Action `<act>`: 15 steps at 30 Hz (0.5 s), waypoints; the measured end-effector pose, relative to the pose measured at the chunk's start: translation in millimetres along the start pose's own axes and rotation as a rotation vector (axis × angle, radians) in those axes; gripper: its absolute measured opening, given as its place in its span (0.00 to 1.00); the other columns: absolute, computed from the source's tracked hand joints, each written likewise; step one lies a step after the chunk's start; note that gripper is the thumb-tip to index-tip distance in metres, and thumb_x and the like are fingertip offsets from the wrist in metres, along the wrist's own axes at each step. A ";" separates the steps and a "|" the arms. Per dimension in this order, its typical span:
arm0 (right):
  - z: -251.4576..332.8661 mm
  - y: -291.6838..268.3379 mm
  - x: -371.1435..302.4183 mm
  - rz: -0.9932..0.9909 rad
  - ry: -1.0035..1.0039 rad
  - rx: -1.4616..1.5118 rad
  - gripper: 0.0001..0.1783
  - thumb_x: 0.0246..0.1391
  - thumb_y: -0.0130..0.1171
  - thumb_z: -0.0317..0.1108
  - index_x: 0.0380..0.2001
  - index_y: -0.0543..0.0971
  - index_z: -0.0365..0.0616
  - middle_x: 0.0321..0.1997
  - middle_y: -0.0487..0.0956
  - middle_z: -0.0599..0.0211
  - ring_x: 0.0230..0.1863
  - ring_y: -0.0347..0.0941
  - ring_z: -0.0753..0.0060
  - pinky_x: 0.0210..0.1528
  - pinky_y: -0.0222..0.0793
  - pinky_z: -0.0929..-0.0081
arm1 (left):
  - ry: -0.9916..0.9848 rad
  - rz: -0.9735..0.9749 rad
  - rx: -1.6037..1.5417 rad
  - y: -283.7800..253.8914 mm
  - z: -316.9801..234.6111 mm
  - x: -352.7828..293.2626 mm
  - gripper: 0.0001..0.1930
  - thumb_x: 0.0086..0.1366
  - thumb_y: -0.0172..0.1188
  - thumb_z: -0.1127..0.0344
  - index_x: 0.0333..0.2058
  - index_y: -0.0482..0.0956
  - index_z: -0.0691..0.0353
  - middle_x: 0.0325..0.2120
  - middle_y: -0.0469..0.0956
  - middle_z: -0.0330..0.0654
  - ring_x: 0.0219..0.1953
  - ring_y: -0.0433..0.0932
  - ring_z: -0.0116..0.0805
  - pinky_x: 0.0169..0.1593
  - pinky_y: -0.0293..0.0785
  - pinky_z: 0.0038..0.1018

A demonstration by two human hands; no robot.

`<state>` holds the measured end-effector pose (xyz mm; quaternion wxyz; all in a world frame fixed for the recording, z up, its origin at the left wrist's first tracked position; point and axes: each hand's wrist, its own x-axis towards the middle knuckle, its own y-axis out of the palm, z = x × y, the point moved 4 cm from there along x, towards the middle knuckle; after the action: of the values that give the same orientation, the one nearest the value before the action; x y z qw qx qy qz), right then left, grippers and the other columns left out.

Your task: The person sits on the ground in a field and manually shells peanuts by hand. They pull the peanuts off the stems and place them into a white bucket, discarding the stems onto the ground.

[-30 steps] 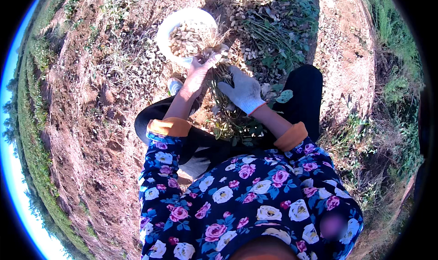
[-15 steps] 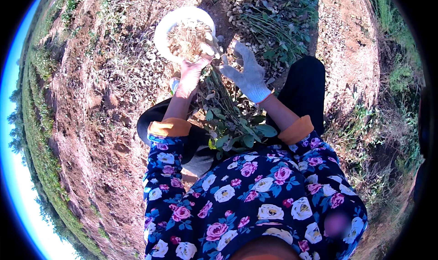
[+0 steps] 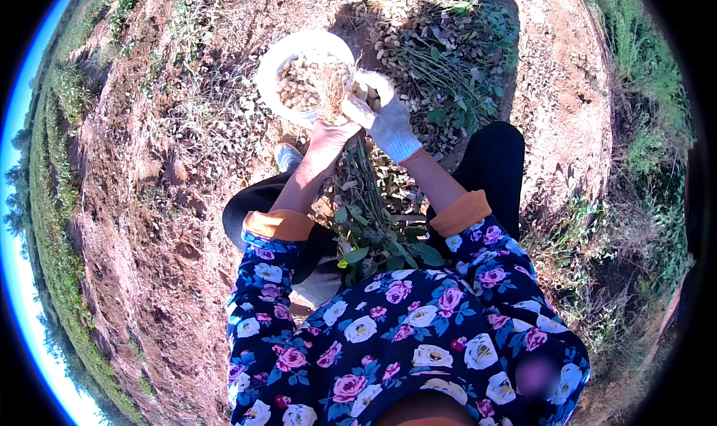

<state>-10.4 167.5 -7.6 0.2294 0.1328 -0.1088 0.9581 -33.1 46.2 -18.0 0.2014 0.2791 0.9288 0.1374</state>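
Observation:
My bare left hand (image 3: 328, 138) is closed around the stems of a bunch of peanut plants (image 3: 364, 183) near the root end. Its leafy tops trail back between my knees. The dry, stringy roots (image 3: 334, 90) hang over a white bucket (image 3: 267, 79) that holds many peanuts (image 3: 299, 90). My right hand (image 3: 390, 123), in a white knit glove, curls around a cluster of peanuts (image 3: 366, 94) at the right side of the roots, beside the bucket's rim. The glove partly hides these peanuts.
A heap of pulled peanut plants (image 3: 455, 60), with pods among the stems, lies beyond my right hand. My knees (image 3: 489, 165) flank the bunch. Dry leaf litter (image 3: 213, 97) covers soil left of the bucket; green weeds (image 3: 650, 157) stand far right.
My right hand has moved left to the roots, and its spread fingers have closed on peanuts there. The bucket and my left hand appear slightly lower in the view.

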 end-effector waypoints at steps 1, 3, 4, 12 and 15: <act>-2.9 3.9 -0.3 0.042 0.044 0.072 0.28 0.39 0.67 0.42 0.44 0.69 0.46 0.41 0.73 0.62 0.42 0.70 0.71 0.44 0.67 0.75 | 0.133 0.005 0.018 0.2 1.1 2.8 0.15 0.54 0.62 0.71 0.41 0.73 0.65 0.33 0.77 0.36 0.31 0.74 0.21 0.35 0.73 0.20; 1.2 -1.8 -4.5 0.014 -0.023 -0.041 0.27 0.40 0.66 0.43 0.43 0.70 0.45 0.37 0.74 0.62 0.38 0.72 0.68 0.41 0.68 0.74 | 0.167 -0.011 -0.009 -2.3 7.0 4.6 0.15 0.54 0.62 0.71 0.40 0.73 0.68 0.32 0.77 0.37 0.31 0.75 0.22 0.37 0.72 0.21; 2.1 -1.8 -4.0 0.001 -0.038 -0.056 0.26 0.40 0.66 0.42 0.43 0.70 0.44 0.37 0.75 0.62 0.37 0.73 0.68 0.40 0.69 0.74 | 0.090 0.000 -0.040 -4.2 10.0 3.5 0.15 0.54 0.61 0.71 0.40 0.73 0.69 0.32 0.77 0.38 0.33 0.74 0.23 0.39 0.71 0.21; -19.8 11.6 -7.6 -0.041 0.339 0.440 0.13 0.55 0.51 0.41 0.40 0.71 0.45 0.29 0.74 0.70 0.30 0.70 0.79 0.33 0.67 0.79 | 0.002 -0.042 -0.096 1.0 0.5 -7.3 0.12 0.53 0.60 0.72 0.37 0.74 0.68 0.29 0.77 0.41 0.29 0.76 0.27 0.34 0.74 0.23; -22.7 6.9 -7.0 0.072 0.582 0.475 0.11 0.57 0.49 0.40 0.39 0.72 0.48 0.27 0.73 0.71 0.29 0.68 0.82 0.29 0.65 0.82 | -0.032 -0.020 -0.131 -0.4 4.1 -7.6 0.10 0.52 0.61 0.72 0.35 0.76 0.67 0.26 0.78 0.40 0.24 0.77 0.28 0.29 0.75 0.23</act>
<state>-12.3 164.8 -32.1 0.1796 -0.0994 0.1814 0.9618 -25.6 42.1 -19.5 0.2352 0.2580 0.9173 0.1913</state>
